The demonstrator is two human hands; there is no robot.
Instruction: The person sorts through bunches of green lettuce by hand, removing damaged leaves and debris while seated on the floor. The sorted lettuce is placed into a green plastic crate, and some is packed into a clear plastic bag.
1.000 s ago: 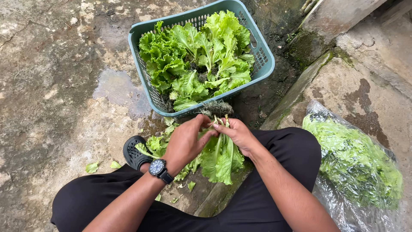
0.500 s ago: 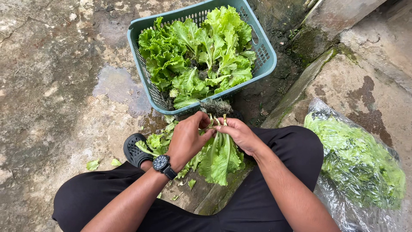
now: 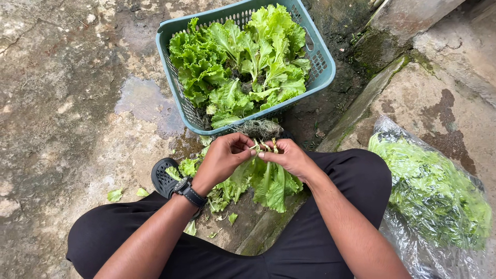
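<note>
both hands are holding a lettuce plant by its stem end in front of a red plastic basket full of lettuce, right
Not quite: the plastic basket is teal, not red, as the head view shows. The rest holds: the left hand and right hand hold a green leafy lettuce plant by its stem end, in front of the basket full of lettuce.

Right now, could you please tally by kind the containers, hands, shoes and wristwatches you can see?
Teal basket of lettuce: 1
Clear plastic bag of lettuce: 1
Hands, left hand and right hand: 2
Black shoe: 1
Black wristwatch: 1
Total: 6
</note>
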